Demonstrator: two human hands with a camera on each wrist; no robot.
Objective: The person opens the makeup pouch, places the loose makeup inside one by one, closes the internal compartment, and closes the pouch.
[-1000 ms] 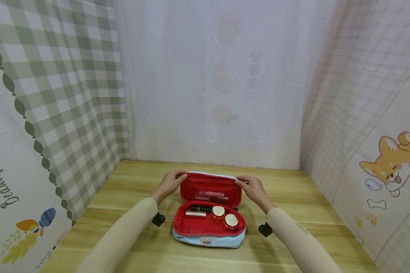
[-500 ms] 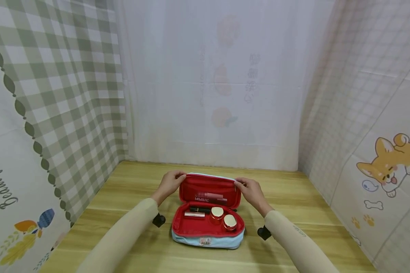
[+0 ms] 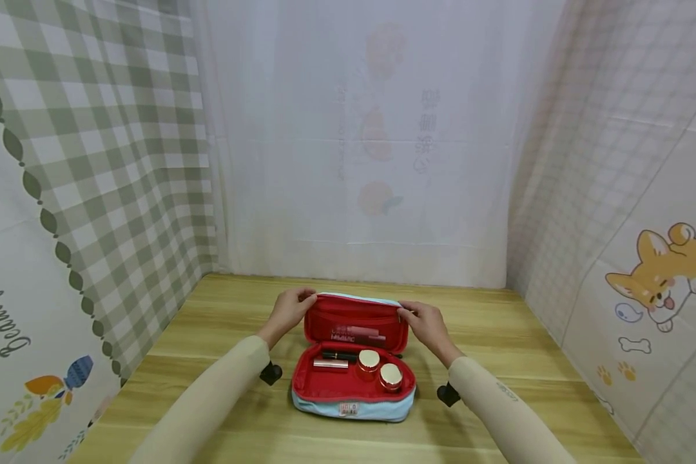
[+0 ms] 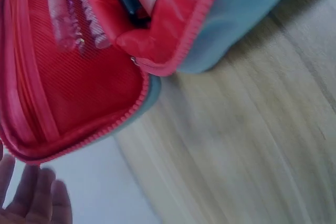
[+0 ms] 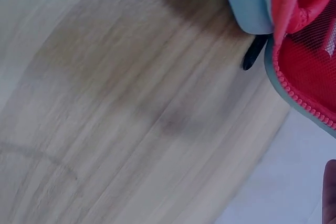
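Note:
A light blue zip pouch [image 3: 354,410] with red lining stands unzipped on the table, its lid [image 3: 356,308] raised at the back. My left hand [image 3: 289,312] pinches the lid's upper left corner, and my right hand [image 3: 430,323] pinches the upper right corner. Inside the pouch lie two red jars [image 3: 368,361] with gold caps, a pale pink lipstick tube [image 3: 330,364] and a black tube [image 3: 339,356]. Several pink tubes [image 4: 60,17] show through the lid's mesh pocket. In the left wrist view my fingers [image 4: 39,198] reach the lid's edge; in the right wrist view one finger shows.
The wooden table [image 3: 499,386] extends around the pouch. A white curtain [image 3: 359,161] hangs behind it, with a checked cloth [image 3: 122,129] on the left and a dog-print cloth [image 3: 632,225] on the right. A black strip [image 5: 255,52] sticks out beside the pouch.
The head view has shifted slightly. Both hands stay at the lid's corners, and the pouch and its contents keep their places.

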